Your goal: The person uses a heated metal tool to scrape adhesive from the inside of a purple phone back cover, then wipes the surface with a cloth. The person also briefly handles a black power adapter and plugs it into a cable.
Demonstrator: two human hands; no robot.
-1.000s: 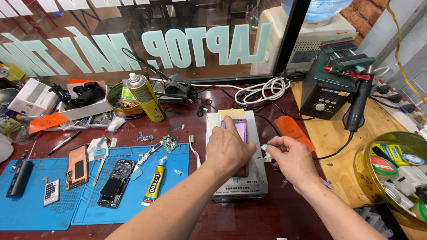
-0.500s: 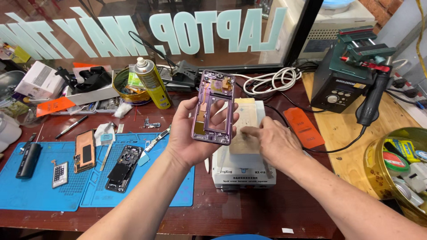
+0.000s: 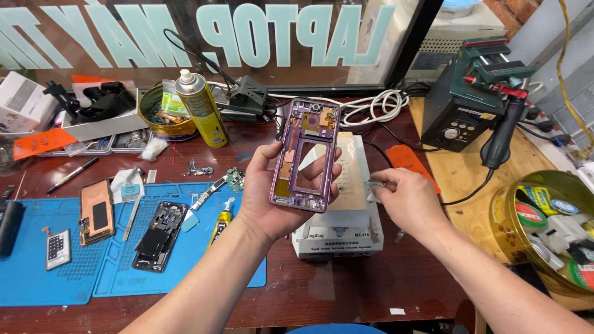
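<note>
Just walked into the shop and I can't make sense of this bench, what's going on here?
A person is working at a cluttered repair bench. Their left hand holds a stripped purple phone frame upright above a white heating plate machine. Their right hand pinches a small metal tool just beside the frame. On the blue mat to the left lie another opened phone, a copper-coloured back panel and a glue tube.

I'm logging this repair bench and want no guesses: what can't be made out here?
- Head view: the right hand pinches a small silvery piece, too small to identify.
- The left hand covers the purple phone frame's back.
- The round gold tin is cut by the right edge.
</note>
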